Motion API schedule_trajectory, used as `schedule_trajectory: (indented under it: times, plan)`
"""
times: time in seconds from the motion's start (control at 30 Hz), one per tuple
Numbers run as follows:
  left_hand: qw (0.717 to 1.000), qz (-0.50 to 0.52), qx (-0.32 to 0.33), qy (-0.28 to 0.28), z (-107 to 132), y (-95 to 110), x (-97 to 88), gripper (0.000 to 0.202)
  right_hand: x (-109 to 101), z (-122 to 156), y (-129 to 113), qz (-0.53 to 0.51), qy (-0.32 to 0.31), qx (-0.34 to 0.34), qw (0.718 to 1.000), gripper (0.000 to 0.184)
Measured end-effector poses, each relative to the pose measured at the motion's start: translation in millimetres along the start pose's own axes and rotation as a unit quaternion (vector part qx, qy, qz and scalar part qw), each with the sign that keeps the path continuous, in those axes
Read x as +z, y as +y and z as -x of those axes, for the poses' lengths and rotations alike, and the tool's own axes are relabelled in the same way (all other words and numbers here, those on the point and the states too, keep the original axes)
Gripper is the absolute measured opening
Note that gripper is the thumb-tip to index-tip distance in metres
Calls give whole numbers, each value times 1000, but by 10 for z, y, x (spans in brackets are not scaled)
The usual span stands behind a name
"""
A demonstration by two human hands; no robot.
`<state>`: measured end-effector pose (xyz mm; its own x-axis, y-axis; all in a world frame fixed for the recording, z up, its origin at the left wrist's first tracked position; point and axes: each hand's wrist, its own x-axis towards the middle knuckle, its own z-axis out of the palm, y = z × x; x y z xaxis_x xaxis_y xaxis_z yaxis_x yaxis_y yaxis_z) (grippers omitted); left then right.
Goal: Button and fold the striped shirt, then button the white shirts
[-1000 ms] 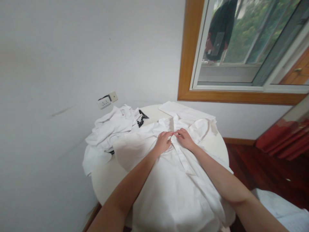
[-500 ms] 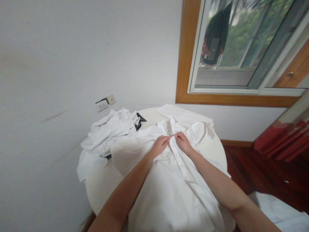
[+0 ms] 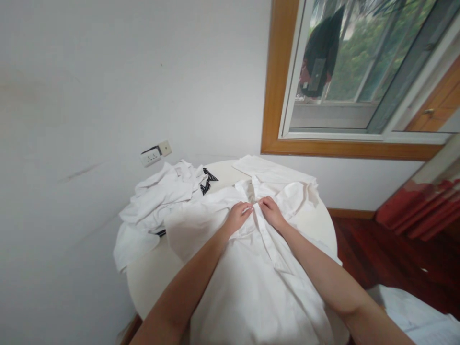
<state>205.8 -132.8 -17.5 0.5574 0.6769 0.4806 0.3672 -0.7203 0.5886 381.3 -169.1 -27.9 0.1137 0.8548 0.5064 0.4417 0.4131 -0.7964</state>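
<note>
A white shirt (image 3: 258, 282) lies spread face up over a round white table (image 3: 151, 278), collar away from me. My left hand (image 3: 237, 216) and my right hand (image 3: 271, 212) meet at the shirt's front placket just below the collar. Both hands pinch the placket's edges, fingertips almost touching each other. Whether a button is between the fingers is too small to tell.
A heap of white garments (image 3: 158, 201) with a black striped piece (image 3: 208, 179) lies at the table's left. A folded white cloth (image 3: 269, 168) sits at the back. A wall socket (image 3: 155, 152) is behind; a wood-framed window (image 3: 359, 81) and red curtain (image 3: 420, 206) are to the right.
The view shifted slightly; both hands stay pinched on the placket at the same spot, with only small finger movements.
</note>
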Motion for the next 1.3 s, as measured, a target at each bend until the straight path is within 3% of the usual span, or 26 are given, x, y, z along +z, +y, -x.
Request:
schedule_trajectory:
  times: [0.17, 0.53, 0.9, 1.1, 1.3]
  plan:
    - [999, -24, 0, 23, 34, 14, -1, 15, -22, 11, -25, 11, -18, -7, 1000, 17]
    - [988, -152, -7, 13, 72, 23, -17, 20, -89, 26, -87, 70, -115, -33, 990, 20]
    - [965, -254, 60, -17, 77, 185, -118, 26, -169, 34, -49, 149, -196, -79, 966, 31]
    - [962, -265, 62, -26, 61, 191, -85, 23, -147, 18, 4, 182, -194, -68, 962, 31]
    - [967, -249, 51, -29, 44, 201, -68, 20, -141, 17, 37, 109, -186, -33, 976, 35]
